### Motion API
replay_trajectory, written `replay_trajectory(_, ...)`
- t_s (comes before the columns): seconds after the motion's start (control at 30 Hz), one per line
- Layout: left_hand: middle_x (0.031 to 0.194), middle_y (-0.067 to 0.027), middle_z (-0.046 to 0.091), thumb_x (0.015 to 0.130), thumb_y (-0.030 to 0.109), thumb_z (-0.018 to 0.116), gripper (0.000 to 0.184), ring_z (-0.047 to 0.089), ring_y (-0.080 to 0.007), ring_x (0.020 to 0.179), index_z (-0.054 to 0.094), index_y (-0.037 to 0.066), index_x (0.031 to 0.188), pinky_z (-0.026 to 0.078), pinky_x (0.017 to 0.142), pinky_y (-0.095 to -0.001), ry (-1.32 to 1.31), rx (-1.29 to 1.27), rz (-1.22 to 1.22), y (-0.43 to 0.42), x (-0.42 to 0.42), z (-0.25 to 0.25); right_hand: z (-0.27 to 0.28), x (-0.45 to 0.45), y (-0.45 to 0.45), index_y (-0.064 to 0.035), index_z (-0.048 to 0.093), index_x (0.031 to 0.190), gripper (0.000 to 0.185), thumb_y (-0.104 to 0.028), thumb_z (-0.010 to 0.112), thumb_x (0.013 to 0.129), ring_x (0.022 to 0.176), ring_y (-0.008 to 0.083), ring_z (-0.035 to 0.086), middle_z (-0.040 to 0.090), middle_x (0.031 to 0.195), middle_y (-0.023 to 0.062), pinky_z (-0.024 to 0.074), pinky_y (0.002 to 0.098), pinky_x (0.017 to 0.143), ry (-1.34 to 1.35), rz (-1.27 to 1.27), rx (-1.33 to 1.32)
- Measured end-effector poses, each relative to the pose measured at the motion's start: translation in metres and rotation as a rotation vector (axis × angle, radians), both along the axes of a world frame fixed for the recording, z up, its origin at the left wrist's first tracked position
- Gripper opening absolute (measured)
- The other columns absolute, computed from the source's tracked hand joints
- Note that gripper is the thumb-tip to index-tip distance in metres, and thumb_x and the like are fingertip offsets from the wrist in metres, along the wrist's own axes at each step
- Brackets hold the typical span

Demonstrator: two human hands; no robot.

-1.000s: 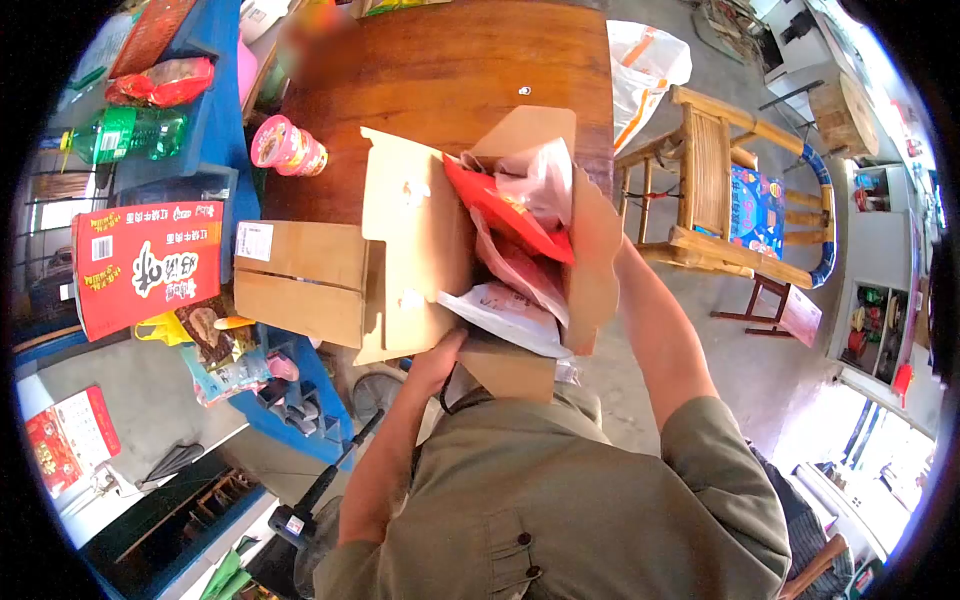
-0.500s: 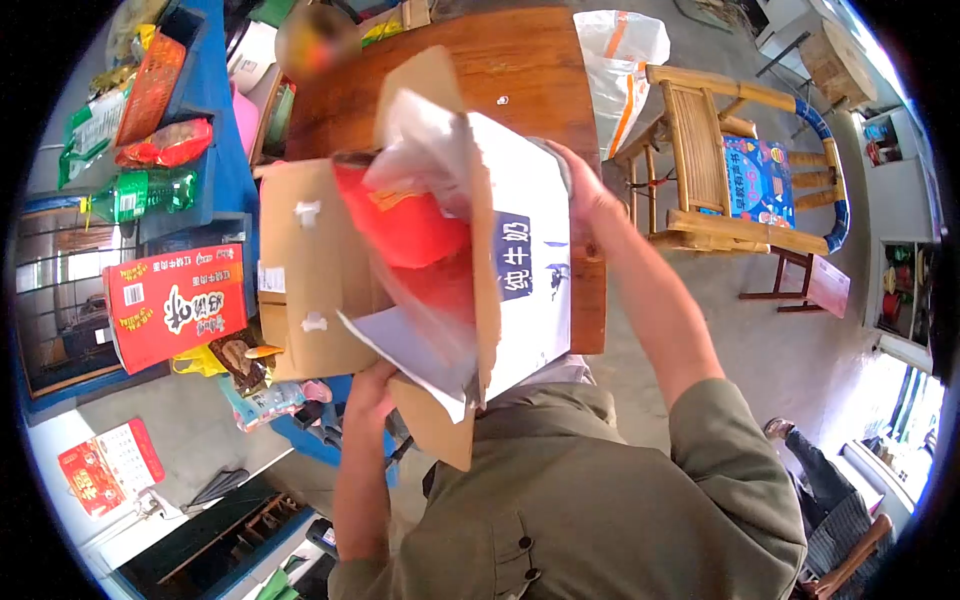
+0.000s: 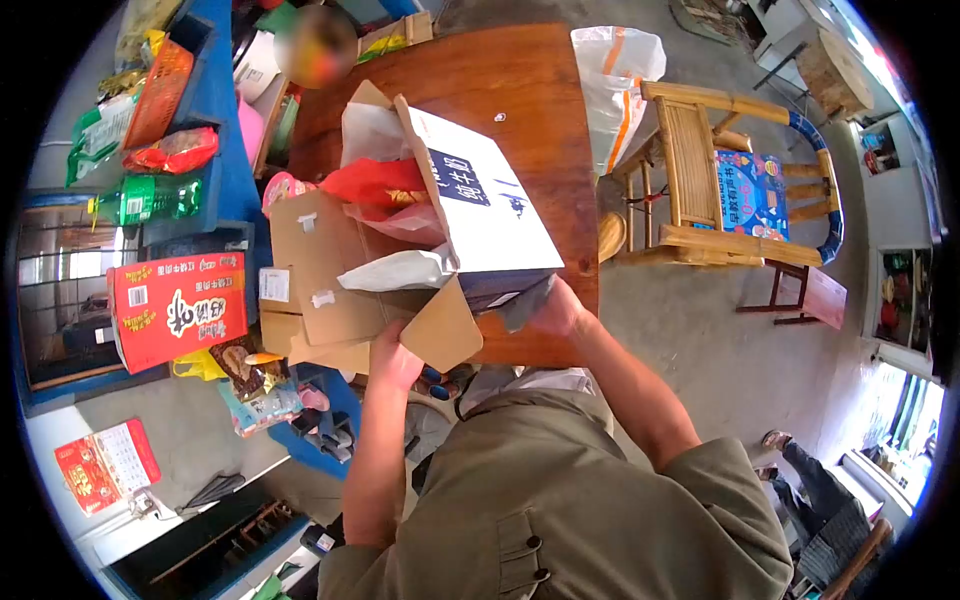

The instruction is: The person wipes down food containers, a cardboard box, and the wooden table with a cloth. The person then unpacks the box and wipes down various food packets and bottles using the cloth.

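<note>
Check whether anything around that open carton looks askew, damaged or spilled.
The milk carton is held askew over the wooden table, red plastic bulging at its mouth; torn tape clings to one flap. I see no spill.

Matt cardboard lines an open milk carton (image 3: 490, 190) holding thin, crinkled plastic bags (image 3: 375, 183) on a glossy, smooth wooden table (image 3: 545, 110), near a ribbed bamboo chair (image 3: 693, 165) and a shiny green plastic bottle (image 3: 160, 199).

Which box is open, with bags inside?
The white-sided box: its brown flaps are spread around a red bag. The red box shows no opening.
</note>
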State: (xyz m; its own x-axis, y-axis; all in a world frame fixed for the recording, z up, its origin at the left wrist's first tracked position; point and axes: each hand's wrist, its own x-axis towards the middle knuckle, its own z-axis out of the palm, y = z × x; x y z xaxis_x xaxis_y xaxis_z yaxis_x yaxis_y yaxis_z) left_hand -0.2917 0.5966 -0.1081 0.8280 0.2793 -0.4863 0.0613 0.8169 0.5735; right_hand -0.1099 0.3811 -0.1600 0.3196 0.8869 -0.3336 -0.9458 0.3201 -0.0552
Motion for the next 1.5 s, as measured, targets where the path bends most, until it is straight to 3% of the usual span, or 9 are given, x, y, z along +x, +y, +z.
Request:
replay_trajectory(0.17, 0.105, -0.0199, 0.060, 0.089, 0.011, 0.050, 0.021, 0.058, -0.0281, 0.096, 0.059, -0.006, 0.096, 0.045, 0.089, -0.0372, 0.206, 0.113, 0.067, 0.008, 0.018, 0.003, -0.028, -0.010, -0.056, -0.0029, 0.050, 0.126, 0.040, -0.027, 0.049, 0.093, 0.118, 0.0261, 0.051, 0.051, 0.132, 0.0102, 0.0422, 0.0393, 0.099, -0.158, -0.047, -0.396)
replay_trajectory(0.23, 0.102, -0.0191, 0.060, 0.091, 0.010, 0.045, 0.022, 0.058, -0.0288, 0.096, 0.058, -0.007, 0.095, 0.046, 0.088, -0.0388, 0.623, 1.129, -0.343, 0.014, 0.031, 0.021, -0.024, 0.001, -0.074, -0.0027, 0.053, 0.121, 0.038, -0.023, 0.054, 0.089, 0.118, 0.0290, 0.050, 0.051, 0.130, 0.0135, 0.0408, 0.0404, 0.100, -0.683, 0.195, -0.757)
replay_trajectory(0.4, 0.101, -0.0187, 0.060, 0.092, 0.011, 0.043, 0.022, 0.058, -0.0287, 0.096, 0.057, -0.006, 0.094, 0.046, 0.087, -0.0398, 0.362, 0.404, 0.049, 0.056, 0.063, 0.007, -0.038, -0.007, -0.061, -0.0018, 0.058, 0.109, 0.041, -0.029, 0.064, 0.079, 0.125, 0.0421, 0.034, 0.048, 0.125, 0.0244, 0.0238, 0.0503, 0.108, -2.071, 0.358, -1.285)
replay_trajectory(0.57, 0.101, -0.0185, 0.060, 0.092, 0.009, 0.041, 0.020, 0.057, -0.0287, 0.097, 0.054, -0.006, 0.096, 0.046, 0.087, -0.0402, 0.218, 0.083, 0.296, 0.118, 0.123, -0.028, -0.082, 0.036, 0.001, -0.0006, 0.053, 0.117, 0.056, -0.045, 0.054, 0.082, 0.125, 0.0450, 0.032, 0.048, 0.121, 0.0264, 0.0160, 0.0562, 0.109, -2.124, 0.518, -1.477)
replay_trajectory(0.67, 0.106, -0.0196, 0.058, 0.093, 0.007, 0.038, 0.020, 0.057, -0.0301, 0.100, 0.051, -0.006, 0.100, 0.047, 0.090, -0.0431, -0.379, -0.328, 0.019, 0.165, 0.164, -0.054, -0.086, 0.099, 0.046, -0.0006, 0.053, 0.118, 0.054, -0.044, 0.050, 0.085, 0.129, 0.0446, 0.029, 0.044, 0.129, 0.0274, 0.0164, 0.0548, 0.109, -2.070, 0.674, -1.631)
replay_trajectory(0.73, 0.112, -0.0206, 0.055, 0.093, 0.008, 0.035, 0.023, 0.056, -0.0314, 0.104, 0.049, -0.006, 0.105, 0.048, 0.093, -0.0458, 0.209, 0.045, 0.457, 0.160, 0.221, -0.007, -0.091, 0.129, 0.066, -0.0006, 0.051, 0.124, 0.056, -0.043, 0.048, 0.088, 0.129, 0.0436, 0.029, 0.042, 0.132, 0.0261, 0.0171, 0.0535, 0.109, -2.061, 0.530, -1.765)
replay_trajectory(1.0, 0.127, -0.0132, 0.050, 0.093, 0.011, 0.035, 0.038, 0.048, -0.0305, 0.117, 0.044, 0.005, 0.130, 0.047, 0.093, -0.0555, 0.118, 0.246, 0.734, 0.258, 0.338, -0.020, -0.107, 0.204, 0.088, -0.0050, 0.049, 0.129, 0.055, -0.041, 0.048, 0.087, 0.131, 0.0407, 0.028, 0.039, 0.137, 0.0250, 0.0160, 0.0510, 0.110, -2.083, 0.437, -1.851)
replay_trajectory(1.2, 0.116, -0.0186, 0.053, 0.091, 0.010, 0.030, 0.035, 0.057, -0.0322, 0.104, 0.045, -0.005, 0.119, 0.052, 0.088, -0.0499, 0.117, 0.366, 0.791, 0.321, 0.391, -0.047, -0.101, 0.250, 0.101, -0.0087, 0.048, 0.132, 0.056, -0.043, 0.047, 0.088, 0.131, 0.0402, 0.030, 0.042, 0.135, 0.0223, 0.0167, 0.0506, 0.110, -2.066, 0.427, -1.832)
replay_trajectory(1.5, 0.126, -0.0137, 0.047, 0.094, 0.048, 0.046, 0.061, 0.053, -0.0245, 0.106, 0.035, 0.002, 0.133, 0.049, 0.092, -0.0345, 0.254, 0.486, 0.673, 0.303, 0.407, -0.036, -0.118, 0.333, 0.129, -0.0114, 0.044, 0.136, 0.057, -0.044, 0.043, 0.090, 0.130, 0.0399, 0.031, 0.043, 0.134, 0.0217, 0.0180, 0.0522, 0.109, -2.152, 0.326, -1.930)
